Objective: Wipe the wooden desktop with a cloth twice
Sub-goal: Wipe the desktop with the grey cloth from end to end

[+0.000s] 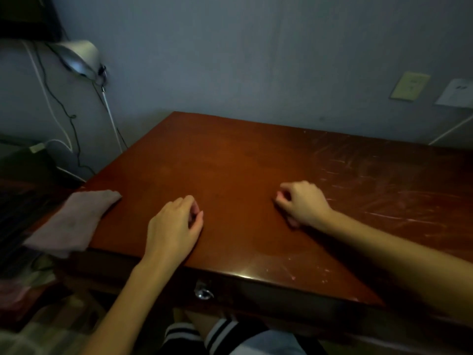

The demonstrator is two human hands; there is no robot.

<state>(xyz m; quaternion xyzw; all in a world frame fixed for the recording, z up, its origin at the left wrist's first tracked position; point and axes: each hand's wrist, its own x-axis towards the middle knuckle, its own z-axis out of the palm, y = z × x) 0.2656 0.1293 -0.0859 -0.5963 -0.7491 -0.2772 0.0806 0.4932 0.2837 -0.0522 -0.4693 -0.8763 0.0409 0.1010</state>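
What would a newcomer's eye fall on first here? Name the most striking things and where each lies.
The reddish wooden desktop fills the middle, its right part scratched pale. Two bare hands rest on it, empty and loosely curled: the left hand near the front edge, the right hand further in. A pinkish cloth lies untouched over the desktop's left front corner.

One tabletop (230,160) is counted, and one cloth (71,221). Two grips are counted: the left hand (174,226) and the right hand (303,203). One lamp (79,56) is seen by the wall. Two wall plates are counted, a yellowish plate (409,85) and a white plate (455,94). One metal lock (203,293) is counted on the one drawer front (268,295). At least two white cables (111,121) and one black cable (58,103) are counted at the left; one more white cable (450,130) is counted at the right.
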